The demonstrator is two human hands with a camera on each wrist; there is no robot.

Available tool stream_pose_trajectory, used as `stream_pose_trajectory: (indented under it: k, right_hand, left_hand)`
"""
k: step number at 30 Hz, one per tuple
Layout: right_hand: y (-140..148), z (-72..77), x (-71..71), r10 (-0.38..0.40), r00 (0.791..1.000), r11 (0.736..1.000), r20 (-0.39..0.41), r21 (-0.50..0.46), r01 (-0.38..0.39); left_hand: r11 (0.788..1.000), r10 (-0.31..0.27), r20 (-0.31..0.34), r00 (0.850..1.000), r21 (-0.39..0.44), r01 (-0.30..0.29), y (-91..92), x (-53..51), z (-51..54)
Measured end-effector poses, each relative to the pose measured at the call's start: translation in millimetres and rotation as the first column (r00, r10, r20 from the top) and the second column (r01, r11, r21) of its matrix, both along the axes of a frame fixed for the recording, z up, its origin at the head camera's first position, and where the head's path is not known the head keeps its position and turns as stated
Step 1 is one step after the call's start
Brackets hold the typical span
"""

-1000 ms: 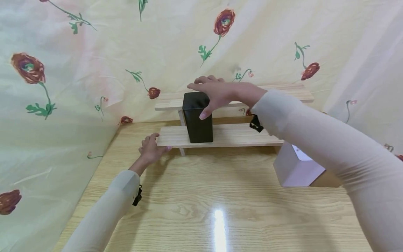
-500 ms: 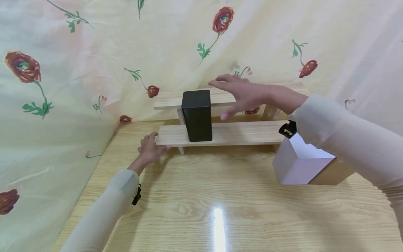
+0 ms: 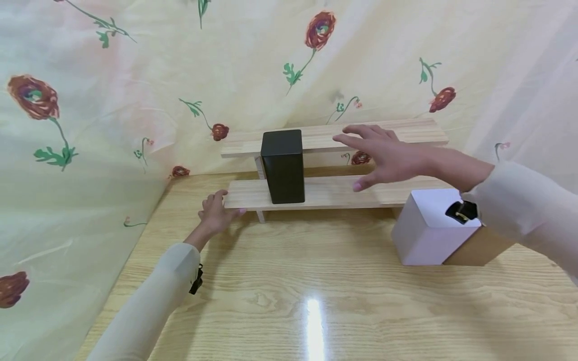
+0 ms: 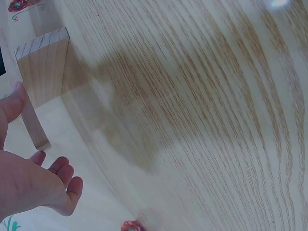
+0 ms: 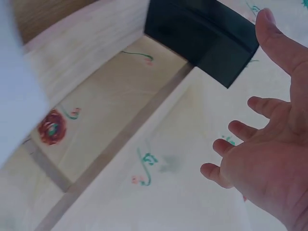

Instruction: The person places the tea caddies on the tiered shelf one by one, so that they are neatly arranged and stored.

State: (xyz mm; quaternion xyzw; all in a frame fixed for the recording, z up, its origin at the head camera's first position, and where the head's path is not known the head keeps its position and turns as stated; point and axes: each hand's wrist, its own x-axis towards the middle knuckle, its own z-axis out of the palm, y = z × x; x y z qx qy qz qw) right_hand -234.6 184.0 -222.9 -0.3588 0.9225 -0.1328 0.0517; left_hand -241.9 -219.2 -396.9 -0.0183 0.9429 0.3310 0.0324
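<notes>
A two-tier wooden shelf (image 3: 343,193) stands against the back wall. On its lower board, left of the middle, a tall black box (image 3: 285,175) stands upright. My left hand (image 3: 214,214) holds the left end of that board, its thumb along the front edge and its fingers by the end. In the left wrist view the board's edge (image 4: 34,122) shows between thumb and index finger. To the right of the black box, my right hand (image 3: 390,153) hovers over the shelf with fingers spread, holding nothing. The right wrist view shows a gap between it and the black box (image 5: 207,41).
A white box (image 3: 431,233) stands on the wood-grain table (image 3: 271,281) before the shelf's right end. Beside it is a brown box (image 3: 480,248), partly behind the right sleeve. Flowered cloth (image 3: 253,65) covers the walls behind and to the left.
My right hand has come away from the top of the black box and moved right and slightly down. The black box stays in place; my left hand keeps its spot.
</notes>
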Motion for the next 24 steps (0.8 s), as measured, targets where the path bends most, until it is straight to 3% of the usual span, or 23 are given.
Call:
stream_pose_trajectory:
  k: [8, 17, 24]
  right_hand:
    - [25, -13.7, 13.1, -0.033, 0.999, 0.999, 0.033, -0.006, 0.033]
    - [39, -27.4, 24.0, -0.001, 1.0, 0.999, 0.003, -0.032, 0.001]
    - [59, -29.8, 31.9, 0.006, 0.999, 1.0, 0.034, -0.028, -0.005]
  left_hand:
    - [1.0, 0.01, 0.002, 1.0, -0.005, -0.01, 2.5, 1.3, 1.9]
    - [1.0, 0.012, 0.006, 1.0, 0.007, -0.012, 1.5, 2.9, 2.2]
    - [1.0, 0.004, -0.003, 1.0, 0.003, -0.004, 1.9, 2.3, 2.1]
